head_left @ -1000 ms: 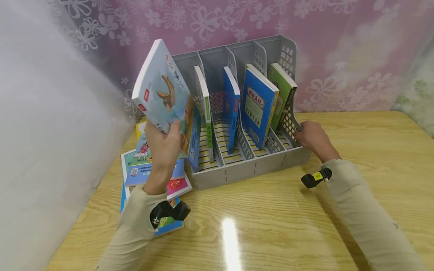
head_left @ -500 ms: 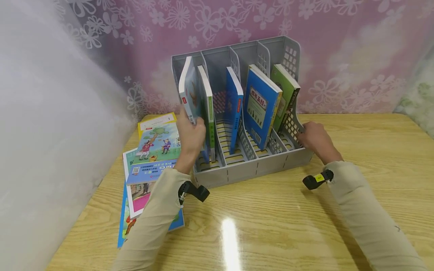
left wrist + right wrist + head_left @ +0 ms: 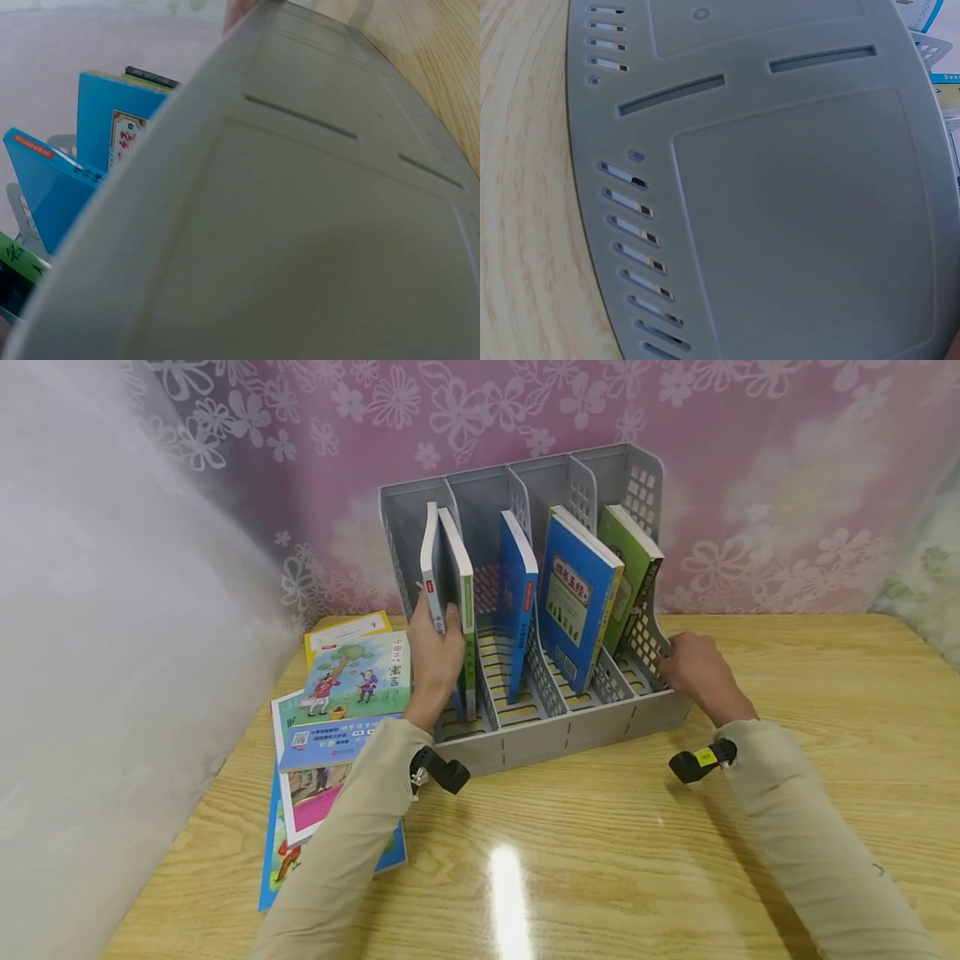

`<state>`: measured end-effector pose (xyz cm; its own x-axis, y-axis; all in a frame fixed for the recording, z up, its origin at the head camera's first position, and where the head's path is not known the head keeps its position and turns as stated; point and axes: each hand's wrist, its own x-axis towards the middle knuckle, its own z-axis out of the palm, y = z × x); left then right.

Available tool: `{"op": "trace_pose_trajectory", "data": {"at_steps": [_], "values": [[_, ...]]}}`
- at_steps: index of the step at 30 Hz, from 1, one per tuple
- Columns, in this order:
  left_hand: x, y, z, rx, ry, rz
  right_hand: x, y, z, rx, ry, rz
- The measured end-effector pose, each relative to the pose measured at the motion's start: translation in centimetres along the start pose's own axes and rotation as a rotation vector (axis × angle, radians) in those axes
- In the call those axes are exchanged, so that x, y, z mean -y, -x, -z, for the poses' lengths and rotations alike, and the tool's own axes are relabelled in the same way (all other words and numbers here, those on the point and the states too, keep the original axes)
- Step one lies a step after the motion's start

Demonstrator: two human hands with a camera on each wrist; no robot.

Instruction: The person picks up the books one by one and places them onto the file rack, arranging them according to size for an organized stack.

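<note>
In the head view the left hand (image 3: 435, 660) grips a thin pale-blue book (image 3: 430, 560) by its spine, upright inside the leftmost compartment of the grey rack (image 3: 536, 739). Just right of that book, in the same compartment, leans a white and green book (image 3: 467, 602). The right hand (image 3: 701, 672) holds the rack's right end near its lower front corner. Grey plastic of the rack (image 3: 315, 225) fills most of the left wrist view, and the slotted rack wall (image 3: 802, 210) fills the right wrist view.
Further right in the rack stand a blue book (image 3: 519, 610), a thicker blue book (image 3: 573, 602) and a green book (image 3: 630, 568). Several picture books (image 3: 352, 681) lie overlapping on the wooden table (image 3: 600, 860), left of the rack. A flowered curtain hangs behind.
The left hand has carried the pale-blue book rightward and down into the leftmost compartment, turning it edge-on beside the green-spined book. The right hand stays on the rack's end.
</note>
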<state>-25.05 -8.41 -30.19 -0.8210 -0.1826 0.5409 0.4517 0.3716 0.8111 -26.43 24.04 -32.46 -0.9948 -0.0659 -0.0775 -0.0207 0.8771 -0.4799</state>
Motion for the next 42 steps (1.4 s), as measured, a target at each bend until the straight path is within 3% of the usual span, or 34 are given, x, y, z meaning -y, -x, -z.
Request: {"op": "trace_pose_trajectory", "data": {"at_steps": [5, 8, 13, 16, 19, 23, 30, 37, 42], "values": [[0.6, 0.1, 0.3, 0.082, -0.039, -0.011, 0.0, 0.0, 0.1, 0.0, -0.004, -0.004], [0.9, 0.3, 0.5, 0.194, -0.071, -0.013, -0.1, 0.0, 0.2, -0.001, -0.004, -0.01], [1.8, 0.3, 1.0, 0.399, -0.204, -0.004, -0.2, -0.1, 0.1, -0.01, 0.003, -0.009], [2.3, 0.1, 1.3, 0.508, -0.271, 0.063, -0.2, -0.1, 0.1, -0.012, 0.005, -0.007], [2.5, -0.2, 1.6, 0.573, -0.295, 0.162, -0.1, -0.2, 0.1, -0.009, 0.006, 0.0], [2.5, -0.7, 1.7, 0.59, -0.299, 0.214, 0.3, -0.1, 0.1, -0.017, 0.014, 0.008], [2.7, -0.8, 1.9, 0.537, -0.358, 0.27, 1.0, 0.0, -0.4, -0.057, 0.019, 0.024], [2.9, -0.7, 1.5, 0.513, -0.39, 0.27, 1.0, 0.5, -0.7, -0.095, 0.006, 0.036], [2.2, -0.3, 1.6, 0.52, -0.389, 0.252, 0.7, 0.7, -0.7, -0.124, 0.017, 0.051]]}}
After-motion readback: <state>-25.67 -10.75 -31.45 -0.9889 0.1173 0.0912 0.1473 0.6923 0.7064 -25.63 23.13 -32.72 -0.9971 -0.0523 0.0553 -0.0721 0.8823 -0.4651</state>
